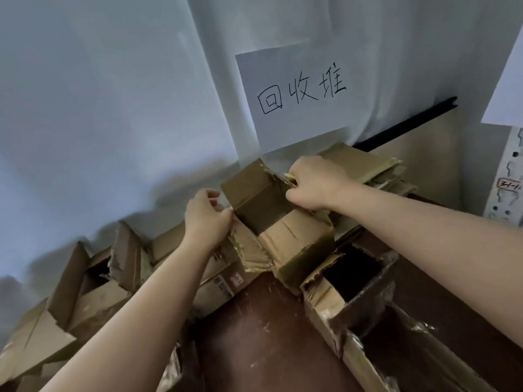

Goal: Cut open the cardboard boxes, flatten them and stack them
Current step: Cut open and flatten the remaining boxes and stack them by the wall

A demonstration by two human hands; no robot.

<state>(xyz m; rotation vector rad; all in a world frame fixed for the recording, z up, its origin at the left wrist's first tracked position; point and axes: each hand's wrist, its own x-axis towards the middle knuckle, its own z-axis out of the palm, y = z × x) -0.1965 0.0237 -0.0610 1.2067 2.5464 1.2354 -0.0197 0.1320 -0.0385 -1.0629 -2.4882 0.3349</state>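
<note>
An opened brown cardboard box [263, 205] with torn tape on its edges stands at the back of the dark brown table [254, 335], partly collapsed. My left hand [208, 219] grips its left flap edge. My right hand [314, 185] grips the upper right edge of the same box. A stack of flattened cardboard [365, 165] lies just behind my right hand, under a paper sign [294, 100] with handwritten characters.
Several opened boxes lie heaped at the left [93, 281]. Another open box [353, 278] with a dark inside sits at the right, with more cardboard [396, 357] toward the front. A white curtain [113, 108] hangs behind. A perforated white post [512, 176] stands far right.
</note>
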